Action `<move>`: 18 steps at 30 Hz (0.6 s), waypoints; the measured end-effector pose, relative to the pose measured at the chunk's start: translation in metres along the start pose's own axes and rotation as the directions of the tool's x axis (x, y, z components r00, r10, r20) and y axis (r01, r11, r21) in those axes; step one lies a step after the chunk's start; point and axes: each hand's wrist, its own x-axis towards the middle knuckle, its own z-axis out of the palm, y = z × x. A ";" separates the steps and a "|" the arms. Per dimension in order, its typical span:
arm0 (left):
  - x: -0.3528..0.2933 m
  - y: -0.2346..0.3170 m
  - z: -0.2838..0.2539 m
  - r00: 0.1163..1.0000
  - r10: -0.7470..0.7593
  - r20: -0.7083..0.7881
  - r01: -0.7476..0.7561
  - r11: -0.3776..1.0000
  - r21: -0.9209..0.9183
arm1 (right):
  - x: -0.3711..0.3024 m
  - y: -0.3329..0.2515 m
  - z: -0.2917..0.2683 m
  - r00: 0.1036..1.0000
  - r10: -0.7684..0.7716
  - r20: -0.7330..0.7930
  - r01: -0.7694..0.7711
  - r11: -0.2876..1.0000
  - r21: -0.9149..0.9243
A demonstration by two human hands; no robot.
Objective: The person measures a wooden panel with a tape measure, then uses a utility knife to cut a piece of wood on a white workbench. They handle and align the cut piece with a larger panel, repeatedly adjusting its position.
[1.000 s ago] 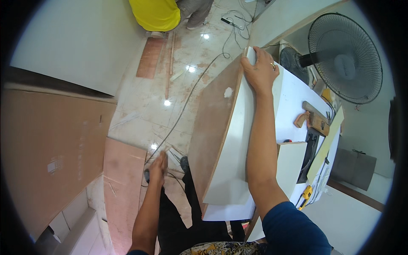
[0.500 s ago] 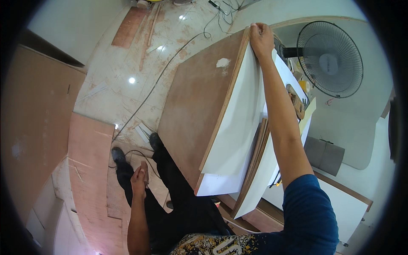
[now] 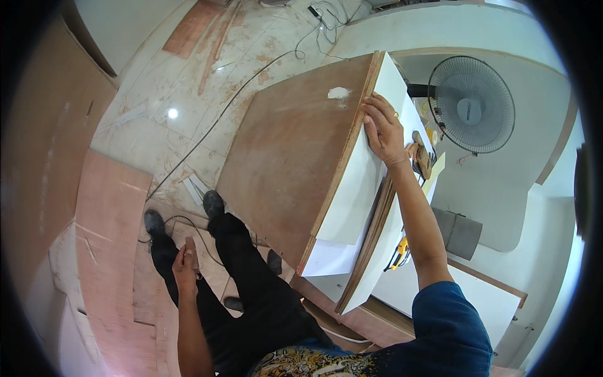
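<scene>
the person's right hand (image 3: 384, 129) has slid nearer from the far corner of the brown-faced panel (image 3: 282, 151), where it was half a second ago, and now lies part-way along the bare wood edge (image 3: 340, 169). its fingers are long and slightly parted, the tips across the edge and the palm over the white sheet (image 3: 345, 201) on the right, so the contact looks more like a light touch than a firm grip. the far corner is now uncovered. the panel stands mid-scene, right of the person's legs, its brown face turned left toward the floor.

the left hand (image 3: 184, 269), low on the near left, remains closed round a small brown block (image 3: 191, 250), clear of the panel. a fan (image 3: 471, 103) stands far right.
</scene>
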 end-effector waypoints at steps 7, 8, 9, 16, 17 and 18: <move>0.004 -0.016 -0.030 0.998 -0.056 -0.034 0.054 0.998 -0.043 | 0.028 0.008 0.010 0.981 0.173 -0.083 -0.179 0.981 -0.074; 0.004 -0.017 -0.031 0.996 -0.072 -0.043 0.070 0.997 -0.036 | 0.036 0.008 0.010 0.978 0.200 -0.064 -0.204 0.976 -0.072; 0.001 -0.012 -0.032 0.995 -0.088 -0.043 0.087 0.996 -0.025 | 0.040 0.012 0.007 0.971 0.233 -0.045 -0.236 0.969 -0.076; -0.006 0.006 -0.032 0.990 -0.119 -0.077 0.123 0.992 0.037 | 0.074 0.052 -0.005 0.983 0.164 0.079 -0.137 0.953 -0.269; -0.005 0.005 -0.031 0.990 -0.118 -0.076 0.121 0.992 0.036 | 0.079 0.063 -0.006 0.985 0.145 0.096 -0.113 0.953 -0.282; -0.003 0.004 -0.030 0.991 -0.116 -0.073 0.118 0.992 0.036 | 0.081 0.073 -0.005 0.976 0.199 0.083 -0.166 0.939 -0.301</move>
